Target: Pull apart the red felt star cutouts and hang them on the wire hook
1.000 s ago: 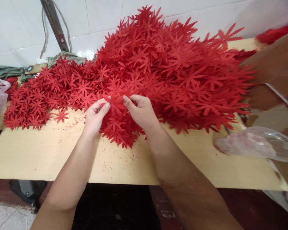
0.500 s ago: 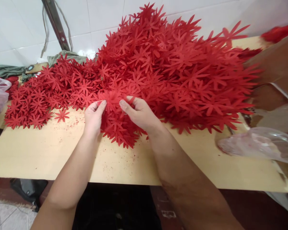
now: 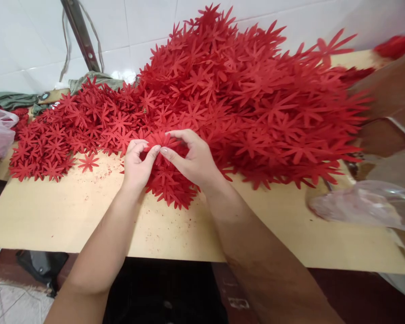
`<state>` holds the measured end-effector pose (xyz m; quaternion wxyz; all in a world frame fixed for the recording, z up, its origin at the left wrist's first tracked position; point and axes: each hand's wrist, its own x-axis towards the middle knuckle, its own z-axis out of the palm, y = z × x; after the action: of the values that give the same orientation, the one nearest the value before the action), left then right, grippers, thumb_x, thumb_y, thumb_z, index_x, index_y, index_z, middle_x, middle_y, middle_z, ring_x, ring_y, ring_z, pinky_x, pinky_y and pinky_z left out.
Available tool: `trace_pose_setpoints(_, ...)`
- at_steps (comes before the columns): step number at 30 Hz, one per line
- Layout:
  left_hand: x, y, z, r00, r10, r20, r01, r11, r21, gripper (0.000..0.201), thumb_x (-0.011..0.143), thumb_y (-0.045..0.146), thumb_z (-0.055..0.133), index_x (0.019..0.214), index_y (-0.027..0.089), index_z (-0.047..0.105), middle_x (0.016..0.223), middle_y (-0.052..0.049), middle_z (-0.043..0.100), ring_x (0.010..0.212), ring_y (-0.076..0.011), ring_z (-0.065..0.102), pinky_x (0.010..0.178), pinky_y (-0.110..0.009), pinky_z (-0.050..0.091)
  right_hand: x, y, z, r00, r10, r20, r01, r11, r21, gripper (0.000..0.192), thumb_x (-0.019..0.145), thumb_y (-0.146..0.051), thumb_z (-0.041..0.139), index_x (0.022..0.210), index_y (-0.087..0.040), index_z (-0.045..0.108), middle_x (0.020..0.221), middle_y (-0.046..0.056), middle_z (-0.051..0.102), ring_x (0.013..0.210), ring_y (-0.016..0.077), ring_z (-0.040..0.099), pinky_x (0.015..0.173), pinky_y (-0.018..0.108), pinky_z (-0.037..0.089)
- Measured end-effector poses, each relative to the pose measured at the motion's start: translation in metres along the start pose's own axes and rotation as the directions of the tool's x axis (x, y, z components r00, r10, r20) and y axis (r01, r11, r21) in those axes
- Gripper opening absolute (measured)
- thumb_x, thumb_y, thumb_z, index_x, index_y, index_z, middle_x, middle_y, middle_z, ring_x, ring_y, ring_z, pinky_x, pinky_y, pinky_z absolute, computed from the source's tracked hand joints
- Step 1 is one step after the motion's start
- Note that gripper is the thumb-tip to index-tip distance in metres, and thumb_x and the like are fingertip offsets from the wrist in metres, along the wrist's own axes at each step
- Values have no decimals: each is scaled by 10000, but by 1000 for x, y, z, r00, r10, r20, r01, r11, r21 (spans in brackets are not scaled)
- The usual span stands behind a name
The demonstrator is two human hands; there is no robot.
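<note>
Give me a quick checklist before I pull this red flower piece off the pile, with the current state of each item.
1. Left hand pinching the flower piece: ok.
2. Right hand gripping the same piece: ok.
3. Only a single layer held: cannot tell.
4. Piece lifted free of the big red pile: not ok, it sits against it.
5. Bare board in front for setting down: ok.
6. Plastic bag apart from both hands: ok.
</note>
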<state>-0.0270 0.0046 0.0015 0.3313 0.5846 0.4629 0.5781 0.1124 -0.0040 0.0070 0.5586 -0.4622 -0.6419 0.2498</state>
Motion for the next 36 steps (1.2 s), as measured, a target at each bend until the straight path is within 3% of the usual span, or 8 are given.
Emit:
trace_pose_setpoints(4, -1, 1, 0, 998, -27, 53, 28, 999, -20, 329, 720, 398, 712, 570, 174, 524, 693, 22, 480, 690, -97, 458, 715, -242, 387, -1, -4, 4, 971, 168, 168, -201, 959, 200, 291, 720, -438, 680, 676, -198, 522, 640, -15, 539, 602, 107, 478, 580, 272, 420)
trace_pose_setpoints(7, -4, 3, 3, 993, -86, 80, 94, 991, -96, 374, 739, 430, 687, 547, 175, 493, 649, 28, 443, 660, -94, 429, 687, -238, 375, 1, -6, 3, 967, 179, 181, -224, 935, 276, 277, 699, -417, 694, 654, -195, 535, 624, -20, 537, 593, 102, 471, 563, 264, 411)
trace_pose_setpoints(11, -4, 6, 4, 989, -133, 68, 143, 975, -168, 366, 714, 397, 719, 536, 173, 490, 613, 37, 426, 620, -82, 405, 653, -227, 373, 4, 1, -1, 980, 192, 46, -197, 947, 253, 228, 719, -370, 676, 656, -195, 545, 614, -18, 543, 583, 104, 481, 584, 277, 419)
trace_pose_setpoints(17, 0, 4, 0, 980, -199, 15, 196, 946, -259, 269, 720, 364, 715, 615, 180, 549, 610, 47, 486, 586, -69, 430, 635, -211, 397, 11, 22, -13, 942, 271, -196, -217, 942, 257, 227, 758, -384, 657, 724, -226, 497, 616, -24, 531, 526, 110, 472, 523, 281, 393)
trace_pose_setpoints(23, 0, -7, 0, 998, -38, -55, 37, 999, -25, 182, 710, 319, 721, 821, 204, 635, 952, -37, 568, 915, -145, 546, 887, -288, 434, 7, 2, -7, 965, 252, -65, -232, 946, 227, 314, 736, -415, 687, 620, -211, 479, 534, -36, 458, 499, 87, 396, 497, 271, 334)
trace_pose_setpoints(32, -3, -8, -7, 953, 175, -248, -123, 970, 211, 471, 757, 367, 684, 1197, 253, 562, 1285, -84, 436, 1252, -217, 415, 1060, -347, 334, 3, -1, -1, 977, 206, -55, -194, 966, 173, 403, 729, -534, 661, 595, -205, 472, 523, -48, 367, 501, 74, 316, 487, 270, 266)
trace_pose_setpoints(34, -5, -1, -7, 963, 174, -207, -143, 977, 155, 431, 778, 398, 659, 1177, 256, 582, 1223, -76, 498, 1181, -203, 472, 1023, -333, 367, 2, -3, -1, 981, 191, -29, -185, 972, 145, 392, 734, -534, 654, 610, -203, 488, 530, -48, 379, 506, 76, 327, 505, 277, 278)
trace_pose_setpoints(36, -7, 6, -5, 987, 143, -66, -140, 989, 58, 345, 807, 425, 619, 1105, 251, 624, 1077, -58, 580, 1030, -172, 545, 953, -313, 415, 1, -6, 0, 985, 173, 8, -172, 975, 141, 398, 738, -548, 643, 618, -198, 495, 548, -42, 411, 524, 81, 355, 530, 281, 303)
